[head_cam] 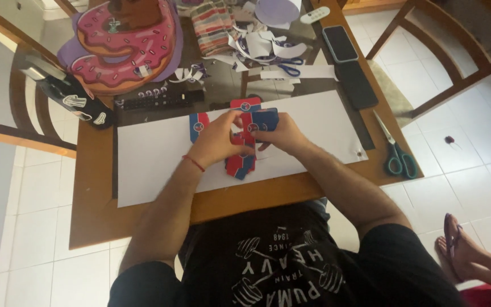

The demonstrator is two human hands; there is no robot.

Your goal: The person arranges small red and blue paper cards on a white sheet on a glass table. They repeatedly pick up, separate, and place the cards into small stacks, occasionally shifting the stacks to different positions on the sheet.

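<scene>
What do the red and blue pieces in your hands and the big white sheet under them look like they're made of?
The red and blue pieces look like thin printed card or paper: flat, cut-edged, matte. The white sheet looks like plain paper or thin card, lying flat without gloss. Both hands, left and right, grip the pieces.

I am sitting at a wooden dining table in a home. Wooden chairs stand around it on a pale tiled floor. Phones, a remote control, scissors, paper scraps and a big pink doughnut cut-out lie about, and someone's foot in a flip-flop rests nearby.
</scene>
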